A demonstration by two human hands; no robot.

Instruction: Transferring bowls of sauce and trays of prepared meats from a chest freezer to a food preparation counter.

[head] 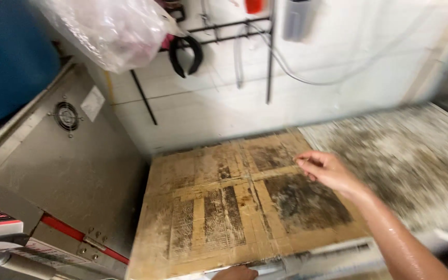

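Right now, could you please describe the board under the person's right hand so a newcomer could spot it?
Start at the white tiled wall; below it lies a flat cardboard board. The right hand hovers over it. Unlike the grey mottled surface alongside, it is tan, crossed by tape strips and dark stained patches.

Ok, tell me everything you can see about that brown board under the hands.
The brown board is a flat, roughly square slab that looks like worn wood or pressed board. It is criss-crossed with tan tape-like strips and marked with dark, grimy patches, some with a mesh-like texture. It lies flat beside a grey metal machine, with a white tiled wall behind it. The right hand hovers over its far right part; whether it touches is unclear. The left hand shows at its near edge.
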